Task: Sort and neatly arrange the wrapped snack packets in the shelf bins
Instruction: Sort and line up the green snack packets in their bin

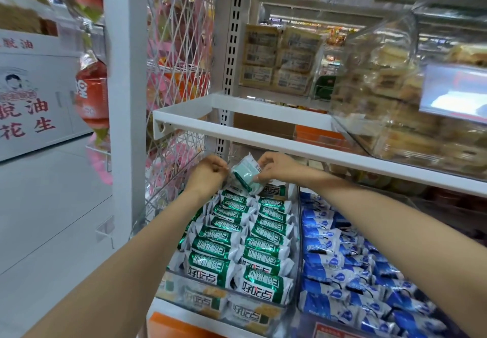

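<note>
A clear bin (294, 279) on the lower shelf holds two neat rows of green and white snack packets (237, 243). At its far end, both hands are raised over the rows. My right hand (274, 166) pinches a pale green packet (243, 173) by its right edge, tilted with its back side up. My left hand (208, 170) is at that packet's left edge, fingers curled on it. To the right, a second clear bin holds blue and white packets (350, 266) lying in looser rows.
A white shelf rail (263, 140) runs just above my hands. Above it, on the right, stands a clear bin of pale pastries (390, 105). A white wire mesh panel (174, 74) closes the left side. Orange price strip (179, 328) edges the shelf front.
</note>
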Demonstrator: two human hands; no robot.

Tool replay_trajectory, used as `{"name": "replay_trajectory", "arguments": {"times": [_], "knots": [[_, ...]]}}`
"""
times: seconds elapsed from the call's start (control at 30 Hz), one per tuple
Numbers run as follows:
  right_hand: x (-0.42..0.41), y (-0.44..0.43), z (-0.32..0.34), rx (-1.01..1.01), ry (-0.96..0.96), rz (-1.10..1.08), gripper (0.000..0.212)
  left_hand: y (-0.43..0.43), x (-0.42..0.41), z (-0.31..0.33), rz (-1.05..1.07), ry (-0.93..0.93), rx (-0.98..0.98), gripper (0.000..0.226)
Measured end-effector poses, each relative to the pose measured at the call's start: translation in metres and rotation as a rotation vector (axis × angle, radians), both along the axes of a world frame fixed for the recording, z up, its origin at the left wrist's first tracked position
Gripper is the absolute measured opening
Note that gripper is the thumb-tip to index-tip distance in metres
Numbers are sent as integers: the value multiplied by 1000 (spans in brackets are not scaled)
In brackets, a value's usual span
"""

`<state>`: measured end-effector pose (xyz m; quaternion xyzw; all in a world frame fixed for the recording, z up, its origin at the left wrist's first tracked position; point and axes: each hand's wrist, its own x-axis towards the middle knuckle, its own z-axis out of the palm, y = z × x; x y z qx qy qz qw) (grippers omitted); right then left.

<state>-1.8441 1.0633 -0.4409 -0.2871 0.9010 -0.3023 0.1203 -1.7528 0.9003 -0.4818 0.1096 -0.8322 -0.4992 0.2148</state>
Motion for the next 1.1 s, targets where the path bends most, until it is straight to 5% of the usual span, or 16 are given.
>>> {"name": "replay_trajectory", "arguments": {"times": [0.03,0.2,0.37,0.47,0.6,0.77,0.9,1.1], "knots": [[1,2,1,-35,-11,3,27,2,0,2,-11,-4,30,4],[16,11,5,-236,-48,56,17,10,-10,4,-148,-112,252,45],[28,21,11,-382,-124,105,14,13,0,13,-229,-116,777,20],[28,31,13,-359,20,86,23,14,7,17,-328,-186,941,14],[28,30,9,-192,151,184,41,20,10,21,-358,-265,865,14],[25,36,11,-212,61,117,32,17,0,28,-74,-182,405,21],[23,39,12,-201,14,64,34,20,0,30,-118,-86,-27,21],[18,44,11,-188,-51,32,23,23,6,22,-241,-41,75,20]]}}
